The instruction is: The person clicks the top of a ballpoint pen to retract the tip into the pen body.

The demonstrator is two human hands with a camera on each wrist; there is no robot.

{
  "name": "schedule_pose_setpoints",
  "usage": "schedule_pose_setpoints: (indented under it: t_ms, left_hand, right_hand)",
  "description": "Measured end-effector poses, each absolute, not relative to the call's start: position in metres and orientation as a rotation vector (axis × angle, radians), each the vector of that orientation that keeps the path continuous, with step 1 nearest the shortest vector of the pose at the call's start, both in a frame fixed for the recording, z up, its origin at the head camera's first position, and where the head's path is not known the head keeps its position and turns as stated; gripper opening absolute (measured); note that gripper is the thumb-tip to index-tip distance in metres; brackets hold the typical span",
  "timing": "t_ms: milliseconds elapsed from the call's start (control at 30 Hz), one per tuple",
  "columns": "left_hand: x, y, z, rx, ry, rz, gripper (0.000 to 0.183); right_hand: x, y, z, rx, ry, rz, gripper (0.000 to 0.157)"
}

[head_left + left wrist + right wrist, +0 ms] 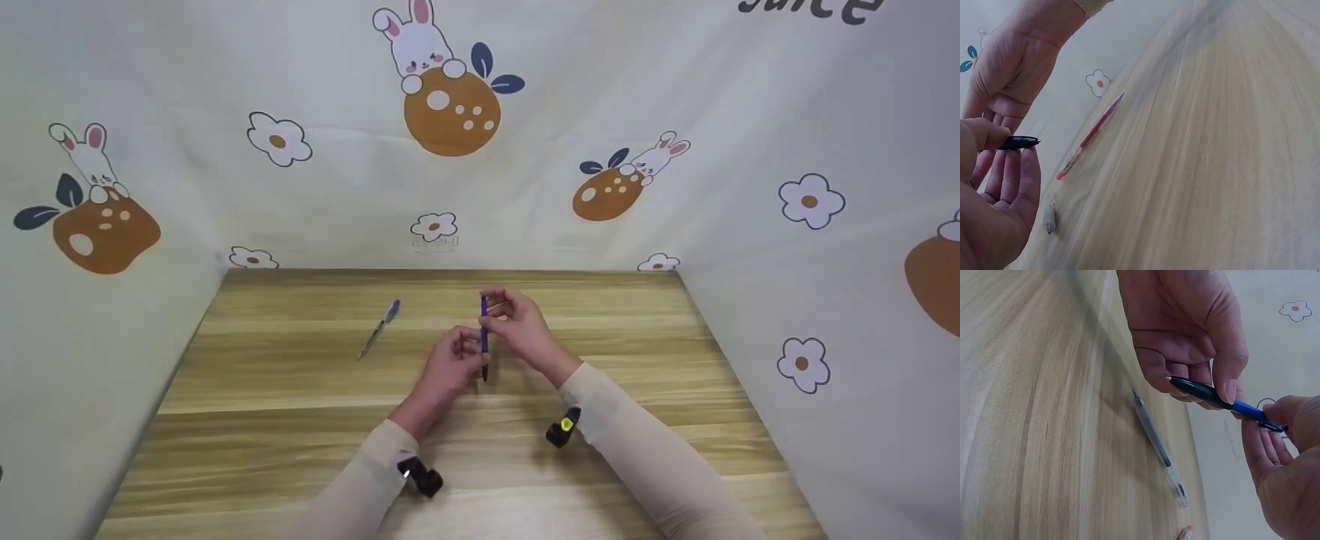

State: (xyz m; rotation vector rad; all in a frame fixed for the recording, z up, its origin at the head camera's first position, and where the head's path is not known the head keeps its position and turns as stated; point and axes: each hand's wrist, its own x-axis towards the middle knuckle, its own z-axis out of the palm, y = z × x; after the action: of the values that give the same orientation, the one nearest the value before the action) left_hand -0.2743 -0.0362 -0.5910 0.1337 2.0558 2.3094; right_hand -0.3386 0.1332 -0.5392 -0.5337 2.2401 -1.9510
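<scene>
Both hands hold a blue pen (484,334) with a black front part and a clip, raised over the wooden table. My left hand (452,364) pinches it near the black tip end, between thumb and fingers. At the clip end, my right hand (521,328) grips it with thumb and fingertips. A small metal point shows at the front of the pen (1199,390) in the right wrist view. To the left of the hands lies a clear pen (379,328) with a blue end; the right wrist view shows a clear pen (1155,439) on the wood too.
A pen with red parts (1093,135) lies on the table in the left wrist view, near a greyish pen end (1049,216). Cream cloth with rabbit and flower prints (337,195) walls the table (262,450) at the back and sides.
</scene>
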Motion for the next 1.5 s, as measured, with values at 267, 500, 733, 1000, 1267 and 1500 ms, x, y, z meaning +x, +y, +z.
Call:
schedule_pose_setpoints:
  t_ms: [267,500,733,1000,1267,1500]
  left_hand:
    - [-0.2747,-0.0346,-0.5891,0.117,2.030,2.314,0.032]
    - [-0.2754,-0.0363,-0.5880,0.164,2.033,2.339,0.032]
    - [-0.2763,-0.0374,-0.5881,0.173,2.052,2.335,0.031]
    - [-0.2775,-0.0380,-0.5868,0.207,2.060,2.349,0.032]
    - [-0.2788,-0.0395,-0.5872,0.217,2.086,2.313,0.031]
    - [-0.2797,-0.0422,-0.5839,0.182,2.120,2.275,0.030]
  right_hand:
    - [-0.3362,0.1341,-0.5368,-0.507,2.238,-1.968,0.040]
    - [-0.3370,0.1332,-0.5370,-0.497,2.221,-1.998,0.040]
    - [-0.3373,0.1325,-0.5360,-0.502,2.251,-1.973,0.039]
    - [-0.3367,0.1324,-0.5333,-0.532,2.289,-1.970,0.036]
    - [-0.3371,0.1303,-0.5366,-0.551,2.298,-1.982,0.037]
    - [-0.3364,0.1265,-0.5396,-0.552,2.285,-2.049,0.044]
